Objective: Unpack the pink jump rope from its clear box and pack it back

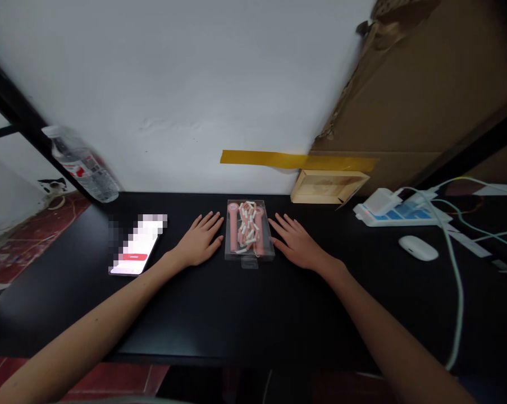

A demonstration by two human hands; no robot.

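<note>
A clear plastic box (249, 253) lies on the black table (245, 314), holding pink sticks and several small white pieces. My left hand (200, 241) rests flat on the table just left of the box, fingers stretched out and apart. My right hand (295, 240) lies flat just right of the box, fingers also spread. Neither hand holds anything; both sit close beside the box without gripping it.
A phone (136, 247) lies left of my left hand. A water bottle (81, 164) stands at the back left. A small wooden box (329, 186) leans at the wall, with a power strip (398, 213), cables and a white mouse (418, 247) to the right.
</note>
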